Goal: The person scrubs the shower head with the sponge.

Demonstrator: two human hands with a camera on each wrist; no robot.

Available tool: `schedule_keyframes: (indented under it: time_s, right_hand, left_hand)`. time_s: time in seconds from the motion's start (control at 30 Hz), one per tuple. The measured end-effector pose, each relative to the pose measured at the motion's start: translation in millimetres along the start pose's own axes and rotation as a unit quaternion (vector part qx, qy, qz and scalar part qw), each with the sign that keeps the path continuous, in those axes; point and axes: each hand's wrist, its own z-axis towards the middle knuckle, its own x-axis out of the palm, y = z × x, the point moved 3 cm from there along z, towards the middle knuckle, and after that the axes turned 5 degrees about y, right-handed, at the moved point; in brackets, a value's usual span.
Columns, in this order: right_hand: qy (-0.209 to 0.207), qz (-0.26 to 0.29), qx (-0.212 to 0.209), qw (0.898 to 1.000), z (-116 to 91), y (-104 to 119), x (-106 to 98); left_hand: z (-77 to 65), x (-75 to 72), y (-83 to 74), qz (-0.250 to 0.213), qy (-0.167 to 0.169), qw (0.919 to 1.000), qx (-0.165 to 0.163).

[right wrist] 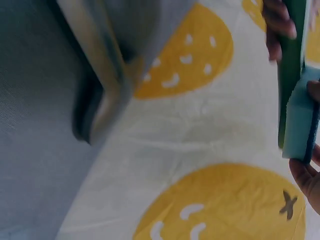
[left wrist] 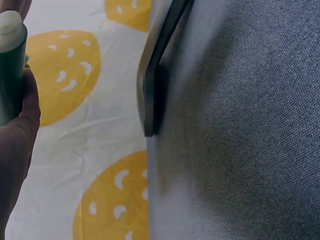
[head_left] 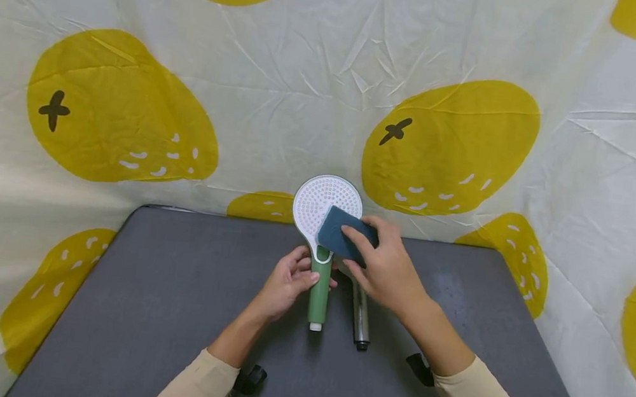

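My left hand [head_left: 286, 285] grips the green handle of a shower head [head_left: 318, 294], held upright with its round white nozzle face [head_left: 318, 198] toward me. Between the fingers and thumb of my right hand [head_left: 389, 266] is a blue sponge [head_left: 343, 233], which overlaps the lower right of the nozzle face. From the side, the right wrist view shows the sponge's pale layer [right wrist: 297, 125] against the shower head [right wrist: 287, 75] and its darker layer toward the fingers. The left wrist view catches only the handle's white end [left wrist: 10, 30] and part of the left hand [left wrist: 22, 135].
Behind the held one, a second shower head with a chrome handle [head_left: 361, 311] lies on the dark grey table [head_left: 169, 312], its head mostly hidden. A white cloth [head_left: 290, 132] with yellow fruit shapes hangs along the table's far edge. Black straps [head_left: 419, 368] circle both wrists.
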Motion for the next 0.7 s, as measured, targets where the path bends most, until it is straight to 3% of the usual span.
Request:
schedule_keyframes:
  time_s: [0.3, 0.5, 0.7]
  right_hand:
    - [0.023, 0.023, -0.013, 0.999, -14.2, 24.7, 16.9]
    - [-0.026, 0.055, -0.008, 0.998, -20.2, 20.1, 21.6]
    - [-0.081, 0.108, 0.026, 0.991, -15.7, 7.6, 20.6]
  left_hand:
    - [-1.7, -4.3, 0.5, -0.031, -0.027, 0.999, 0.015]
    - [-1.8, -2.1, 0.4, -0.071, -0.001, 0.9967, 0.038]
    - [0.4, 1.0, -0.7, -0.055, 0.038, 0.9967, 0.046]
